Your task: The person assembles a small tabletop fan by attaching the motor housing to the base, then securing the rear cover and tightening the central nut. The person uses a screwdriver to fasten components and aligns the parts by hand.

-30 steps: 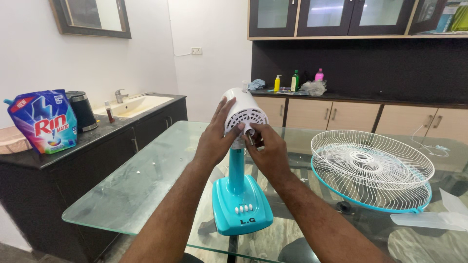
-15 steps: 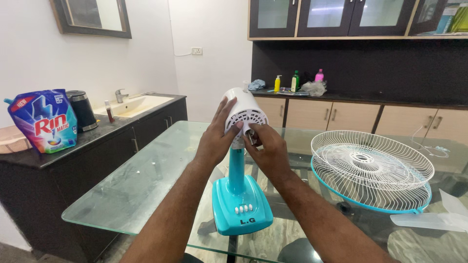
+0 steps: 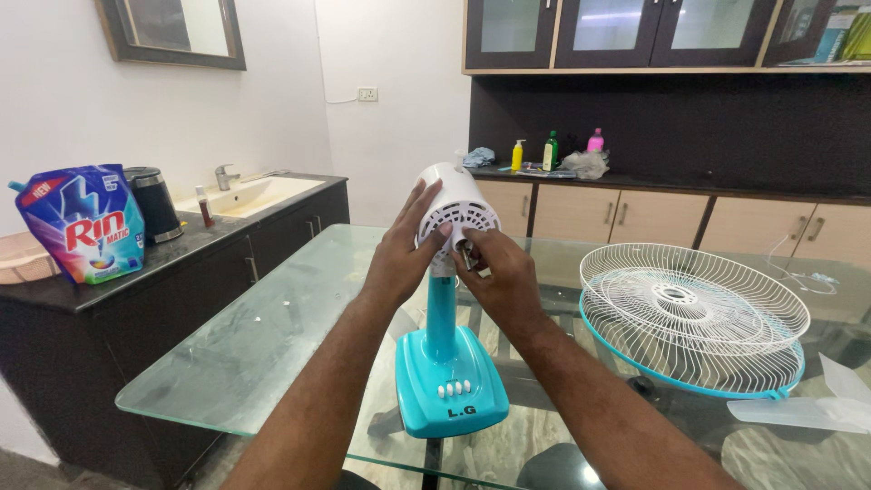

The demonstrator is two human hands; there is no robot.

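At the far left, a blue detergent pouch stands on the dark counter surface beside a black electric kettle, with a small brown bottle and a sink further along. Since the earlier frames these have barely shifted in view; the pouch sits a touch higher and further left, which looks like a small head movement and not a move of the things.

On the glass table surface stands the table fan's turquoise base and post, carrying the white motor housing. The left hand is wrapped against the left side of the housing, fingers spread up over it and thumb on the vented front face, as it was a second ago. The right hand pinches at the motor shaft on the front of the housing; what exactly the fingertips grip is too small to tell. Compared with before, this hand has turned slightly, knuckles a little higher, while staying on the same spot.

To the right, well apart from the hands, the white wire fan guard with its turquoise rim lies flat on the glass, unmoved. A translucent fan blade lies near it at the right edge. Bottles stand on the back counter.
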